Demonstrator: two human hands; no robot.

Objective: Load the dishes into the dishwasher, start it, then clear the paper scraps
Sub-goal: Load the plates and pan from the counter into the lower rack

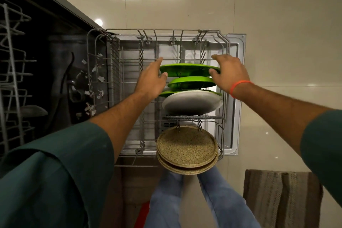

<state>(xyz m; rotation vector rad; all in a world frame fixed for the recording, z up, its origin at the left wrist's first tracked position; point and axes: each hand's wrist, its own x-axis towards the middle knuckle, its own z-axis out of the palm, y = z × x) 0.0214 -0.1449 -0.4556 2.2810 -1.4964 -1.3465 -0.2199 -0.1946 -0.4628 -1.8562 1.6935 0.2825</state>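
Grip: my left hand (pixel 154 77) and right hand (pixel 228 74) pinch opposite rims of the far green plate (pixel 187 69), upright in the rack (pixel 224 46). Likely light, stiff, slick; hold rims.

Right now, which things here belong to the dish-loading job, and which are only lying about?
Job: far green plate held by left hand and right hand; grey plate; speckled plates; rack; paper scraps.
Lying about: striped mat.
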